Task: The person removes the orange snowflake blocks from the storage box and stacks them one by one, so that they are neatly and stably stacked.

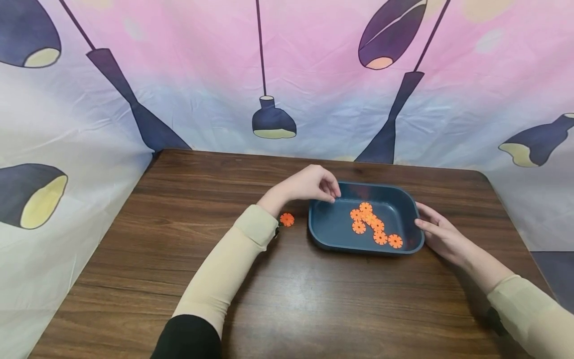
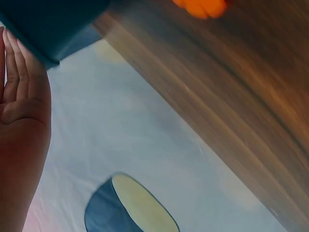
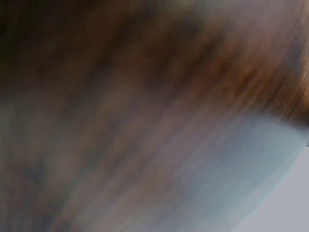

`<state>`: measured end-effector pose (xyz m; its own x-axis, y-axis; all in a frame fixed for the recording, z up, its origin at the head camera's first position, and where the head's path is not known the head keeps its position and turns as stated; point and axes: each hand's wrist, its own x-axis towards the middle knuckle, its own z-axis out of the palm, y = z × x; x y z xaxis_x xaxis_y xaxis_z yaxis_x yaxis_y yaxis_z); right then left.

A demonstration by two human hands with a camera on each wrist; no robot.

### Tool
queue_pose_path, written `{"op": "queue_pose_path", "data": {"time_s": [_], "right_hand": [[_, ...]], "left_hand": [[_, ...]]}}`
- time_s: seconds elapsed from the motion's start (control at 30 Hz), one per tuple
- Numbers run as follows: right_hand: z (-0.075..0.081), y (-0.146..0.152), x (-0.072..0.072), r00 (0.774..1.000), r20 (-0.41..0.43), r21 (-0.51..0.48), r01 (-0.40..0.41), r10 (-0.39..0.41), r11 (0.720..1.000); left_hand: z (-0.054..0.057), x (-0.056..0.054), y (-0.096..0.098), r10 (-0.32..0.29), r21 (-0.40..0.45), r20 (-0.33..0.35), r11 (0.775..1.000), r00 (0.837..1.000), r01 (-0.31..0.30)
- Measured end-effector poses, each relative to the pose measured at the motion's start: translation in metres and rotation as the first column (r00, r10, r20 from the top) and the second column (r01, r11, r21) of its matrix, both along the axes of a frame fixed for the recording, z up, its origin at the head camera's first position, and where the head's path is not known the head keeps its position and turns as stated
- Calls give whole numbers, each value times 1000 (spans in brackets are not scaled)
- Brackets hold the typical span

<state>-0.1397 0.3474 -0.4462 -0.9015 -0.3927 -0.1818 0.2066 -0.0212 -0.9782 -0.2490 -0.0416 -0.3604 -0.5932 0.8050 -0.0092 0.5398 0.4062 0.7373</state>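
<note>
A dark blue-grey rectangular tray (image 1: 332,234) with rounded corners sits on the wooden table. Several orange notched plastic discs (image 1: 359,227) lie in its middle and right part. My left hand (image 1: 309,183) reaches over the tray's back left corner, fingers angled down, with nothing visible in them. In the left wrist view, the tray wall (image 2: 58,29) hides the fingertips of that hand (image 2: 24,96). At the tray's right end my right hand (image 1: 441,234) grips the rim, thumb on top. One more orange disc (image 1: 287,219) lies on the table beside my left wrist.
The brown wooden table (image 1: 314,309) ends at the back against a hanging cloth (image 1: 215,119) printed with lamps. Cloth also hangs at the left and right sides. The right wrist view is badly blurred.
</note>
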Motion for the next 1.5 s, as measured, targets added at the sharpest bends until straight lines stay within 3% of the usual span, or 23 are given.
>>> {"op": "queue_pose_path", "data": {"time_s": [0.43,0.67,1.03,1.5], "right_hand": [[0,2,0,1000,-7,-29,-1,0,1000],[-1,1,0,1000,2,-29,-3,3,1000],[-2,2,1,1000,5,-27,12,-12,1000],[-1,2,1,1000,19,-27,9,-9,1000]], "left_hand": [[-15,6,44,-108,-21,21,994,994,109],[-25,11,60,-147,-73,41,986,988,150],[-37,14,73,-159,-160,22,974,987,161],[-46,16,79,-148,-200,-38,970,988,138]]}}
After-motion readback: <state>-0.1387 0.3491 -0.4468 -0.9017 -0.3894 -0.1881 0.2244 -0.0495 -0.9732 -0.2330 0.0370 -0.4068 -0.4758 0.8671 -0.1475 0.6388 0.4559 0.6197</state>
